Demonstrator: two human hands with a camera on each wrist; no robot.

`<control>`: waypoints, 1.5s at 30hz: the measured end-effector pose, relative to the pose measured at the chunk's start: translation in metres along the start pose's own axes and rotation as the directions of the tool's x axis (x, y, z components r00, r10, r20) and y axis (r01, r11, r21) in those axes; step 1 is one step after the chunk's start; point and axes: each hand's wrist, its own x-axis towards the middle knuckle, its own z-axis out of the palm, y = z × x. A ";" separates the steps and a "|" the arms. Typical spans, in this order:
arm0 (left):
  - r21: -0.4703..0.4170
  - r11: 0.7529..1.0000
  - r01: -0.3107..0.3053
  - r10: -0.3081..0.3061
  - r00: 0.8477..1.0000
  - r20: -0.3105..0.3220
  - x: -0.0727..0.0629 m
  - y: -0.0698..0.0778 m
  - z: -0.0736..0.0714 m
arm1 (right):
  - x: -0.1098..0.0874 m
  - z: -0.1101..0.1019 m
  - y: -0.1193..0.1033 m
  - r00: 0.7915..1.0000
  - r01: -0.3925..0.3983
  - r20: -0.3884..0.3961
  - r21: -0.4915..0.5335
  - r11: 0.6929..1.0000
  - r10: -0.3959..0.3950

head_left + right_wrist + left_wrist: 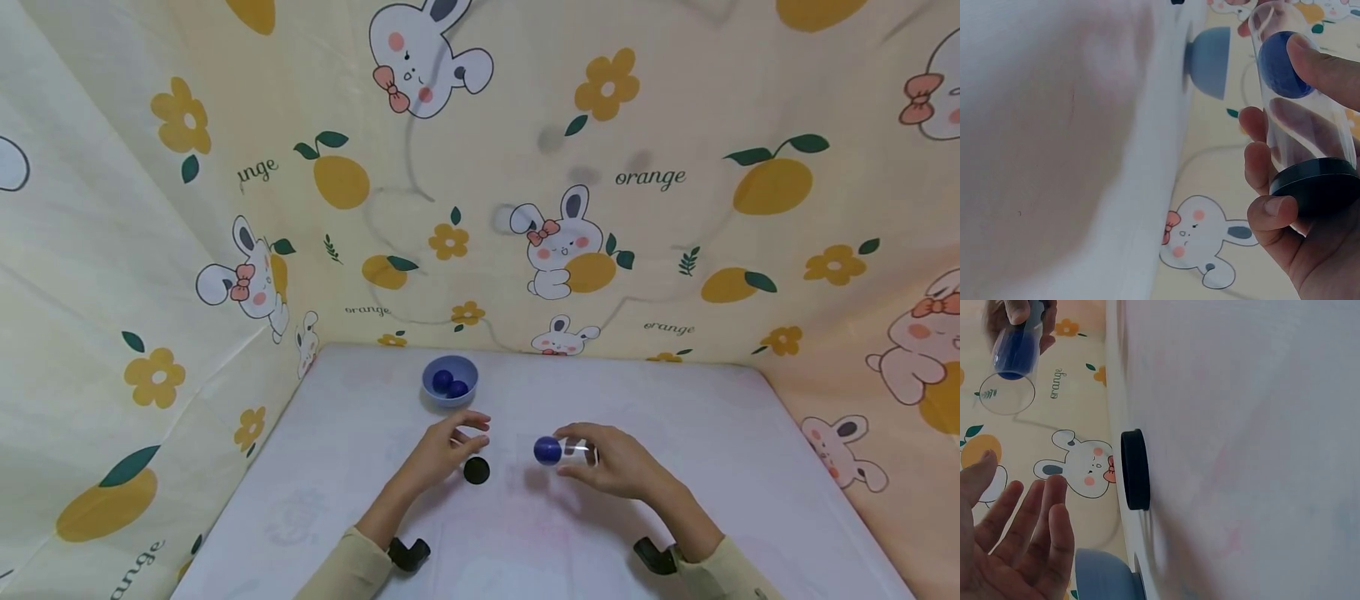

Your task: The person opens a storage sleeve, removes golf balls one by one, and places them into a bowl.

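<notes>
My right hand grips a clear plastic tube with a black base near the palm. A blue ball sits inside the tube, toward its open end; the thumb overlaps it in the right wrist view. In the head view the tube lies sideways, its mouth to the left. My left hand hovers with relaxed, spread fingers and holds nothing. Just beside it, a round black lid lies on the table; the left wrist view shows the lid edge-on.
A small blue bowl with two blue balls stands farther back, beyond the left hand. The white-covered table meets patterned cloth walls at its back and sides.
</notes>
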 end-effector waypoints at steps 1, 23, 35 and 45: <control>0.002 1.000 -0.002 0.002 1.000 0.006 0.000 0.000 0.001 | 0.000 0.000 0.000 1.000 0.004 -0.002 -0.001 1.000 -0.004; -0.013 0.999 -0.040 0.042 0.989 0.144 -0.002 0.012 0.023 | 0.001 0.001 -0.005 1.000 0.010 0.003 0.006 1.000 -0.010; 0.016 0.997 -0.074 0.071 0.988 0.134 -0.002 0.011 0.029 | 0.002 0.000 -0.005 1.000 -0.016 0.027 -0.009 1.000 0.017; 0.018 0.996 -0.087 0.084 0.991 0.107 -0.003 0.014 0.030 | 0.001 -0.001 -0.005 1.000 -0.008 0.023 -0.009 1.000 0.008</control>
